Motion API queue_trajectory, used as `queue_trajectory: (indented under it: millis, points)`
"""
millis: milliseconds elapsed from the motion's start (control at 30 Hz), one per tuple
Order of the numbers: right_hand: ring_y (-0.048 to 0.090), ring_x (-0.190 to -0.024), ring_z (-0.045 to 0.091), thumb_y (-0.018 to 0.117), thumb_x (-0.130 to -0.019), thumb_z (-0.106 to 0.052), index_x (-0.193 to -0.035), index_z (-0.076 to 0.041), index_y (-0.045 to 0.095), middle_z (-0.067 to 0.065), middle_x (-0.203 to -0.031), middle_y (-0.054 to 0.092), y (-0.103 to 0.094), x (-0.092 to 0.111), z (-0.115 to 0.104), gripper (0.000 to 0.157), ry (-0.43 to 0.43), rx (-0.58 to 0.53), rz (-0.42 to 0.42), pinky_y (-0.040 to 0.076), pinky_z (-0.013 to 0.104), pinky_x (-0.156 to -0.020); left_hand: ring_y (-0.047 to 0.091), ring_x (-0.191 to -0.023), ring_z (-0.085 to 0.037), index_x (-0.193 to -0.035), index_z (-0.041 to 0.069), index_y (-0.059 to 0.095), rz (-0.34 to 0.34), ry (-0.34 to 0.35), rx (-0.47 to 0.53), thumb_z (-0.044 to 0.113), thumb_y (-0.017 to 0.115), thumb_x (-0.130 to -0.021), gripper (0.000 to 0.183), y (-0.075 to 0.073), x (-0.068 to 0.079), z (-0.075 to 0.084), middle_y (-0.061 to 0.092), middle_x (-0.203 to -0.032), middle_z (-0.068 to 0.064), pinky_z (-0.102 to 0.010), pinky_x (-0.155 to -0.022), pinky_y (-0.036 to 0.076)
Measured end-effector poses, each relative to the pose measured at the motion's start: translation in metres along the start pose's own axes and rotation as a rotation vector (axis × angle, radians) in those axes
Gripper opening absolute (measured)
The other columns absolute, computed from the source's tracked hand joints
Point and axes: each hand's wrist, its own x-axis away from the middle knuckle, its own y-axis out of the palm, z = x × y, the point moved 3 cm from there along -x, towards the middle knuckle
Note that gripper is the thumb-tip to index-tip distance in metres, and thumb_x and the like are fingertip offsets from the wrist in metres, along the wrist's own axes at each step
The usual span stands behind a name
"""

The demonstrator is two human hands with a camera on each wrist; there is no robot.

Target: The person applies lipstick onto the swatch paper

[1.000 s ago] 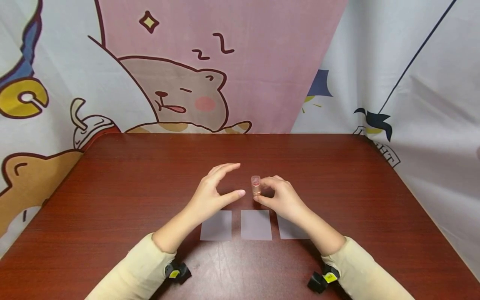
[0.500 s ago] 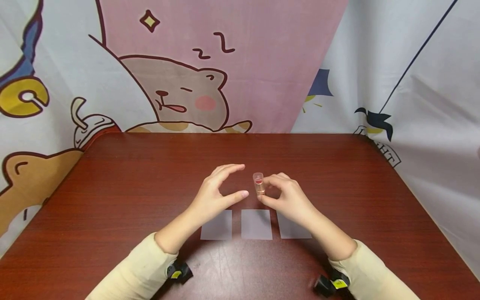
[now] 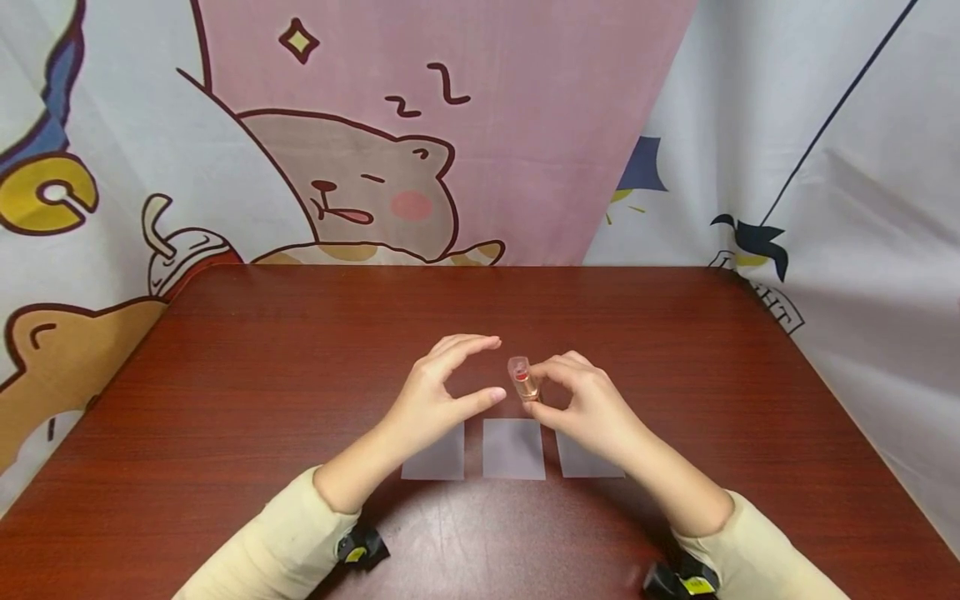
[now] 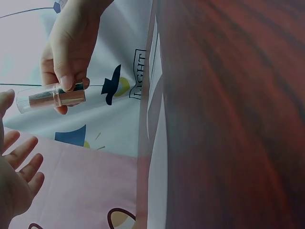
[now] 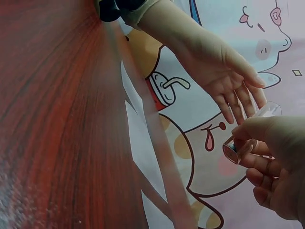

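Observation:
Between thumb and fingers, my right hand (image 3: 588, 400) pinches a lipstick (image 3: 522, 379) with a clear cap, a red tip showing inside and a gold body. The lipstick is held above the table, tilted, its cap end up. In the left wrist view the right hand (image 4: 71, 52) grips the gold base of the lipstick (image 4: 50, 98), leaving the capped end free. My left hand (image 3: 438, 392) is just left of the lipstick, fingers and thumb spread apart, holding nothing. From the right wrist view, the left hand (image 5: 224, 71) appears beyond the lipstick (image 5: 233, 150) with its fingers extended.
Three pale paper squares lie in a row on the red-brown table (image 3: 300, 358): a left square (image 3: 435, 457), a middle square (image 3: 513, 450) and a right square (image 3: 588, 458), the outer two partly covered by my hands. A printed curtain (image 3: 525, 125) hangs behind the table.
My right hand has shifted right and a little nearer with the lipstick, which now leans more to the left. The left hand has drifted slightly right, its fingers still spread.

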Motion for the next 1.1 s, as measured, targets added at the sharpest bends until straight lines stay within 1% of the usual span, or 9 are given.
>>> queue_trajectory:
  millis: [100, 300, 433, 667, 867, 1100]
  points:
    - [0.057, -0.086, 0.013, 0.081, -0.072, -0.007, -0.095, -0.016, 0.071, -0.016, -0.088, 0.064, 0.0001, 0.0017, -0.0011, 0.027, -0.008, 0.001, -0.014, 0.048, 0.030, -0.074, 0.051, -0.117, -0.015, -0.124, 0.005, 0.062, -0.003, 0.002, 0.000, 0.012, 0.080, -0.078, 0.050, 0.0012, 0.0003, 0.0013, 0.062, -0.120, -0.001, -0.036, -0.099, 0.040]
    - [0.055, -0.087, 0.009, 0.081, -0.072, -0.006, -0.094, -0.016, 0.072, -0.015, -0.089, 0.065, 0.0020, 0.0029, -0.0034, 0.026, -0.026, -0.012, -0.039, 0.048, 0.029, -0.073, 0.054, -0.113, -0.016, -0.120, 0.003, 0.064, -0.009, 0.034, 0.001, 0.012, 0.079, -0.078, 0.046, 0.0037, 0.0016, 0.0024, 0.066, -0.113, -0.003, -0.035, -0.096, 0.043]
    - [0.054, -0.086, 0.007, 0.081, -0.072, -0.008, -0.095, -0.016, 0.072, -0.016, -0.089, 0.065, 0.0028, 0.0038, -0.0042, 0.026, -0.020, -0.009, -0.052, 0.048, 0.029, -0.072, 0.055, -0.110, -0.016, -0.117, 0.003, 0.066, -0.008, 0.037, 0.007, 0.011, 0.080, -0.077, 0.043, 0.0050, 0.0024, 0.0031, 0.067, -0.110, -0.002, -0.034, -0.095, 0.044]
    - [0.055, -0.085, 0.009, 0.081, -0.073, -0.008, -0.094, -0.017, 0.071, -0.017, -0.087, 0.064, 0.0047, 0.0051, -0.0040, 0.025, -0.021, -0.011, -0.070, 0.048, 0.029, -0.070, 0.058, -0.105, -0.015, -0.113, 0.003, 0.068, -0.007, 0.027, 0.016, 0.009, 0.081, -0.076, 0.040, 0.0063, 0.0038, 0.0031, 0.067, -0.108, -0.003, -0.033, -0.091, 0.046]
    - [0.053, -0.084, 0.008, 0.080, -0.073, -0.008, -0.094, -0.017, 0.071, -0.017, -0.087, 0.064, 0.0068, 0.0057, -0.0032, 0.025, -0.030, -0.010, -0.081, 0.047, 0.027, -0.069, 0.058, -0.103, -0.014, -0.110, 0.002, 0.069, -0.014, 0.011, 0.019, 0.009, 0.081, -0.075, 0.037, 0.0071, 0.0045, 0.0028, 0.068, -0.105, -0.003, -0.032, -0.090, 0.047]
    - [0.055, -0.084, 0.013, 0.080, -0.074, -0.007, -0.095, -0.017, 0.070, -0.017, -0.087, 0.063, 0.0082, 0.0071, -0.0038, 0.025, -0.036, -0.023, -0.099, 0.049, 0.026, -0.065, 0.059, -0.100, -0.013, -0.106, 0.002, 0.071, -0.015, 0.008, 0.029, 0.007, 0.081, -0.076, 0.033, 0.0080, 0.0043, 0.0019, 0.068, -0.101, -0.002, -0.031, -0.088, 0.048]
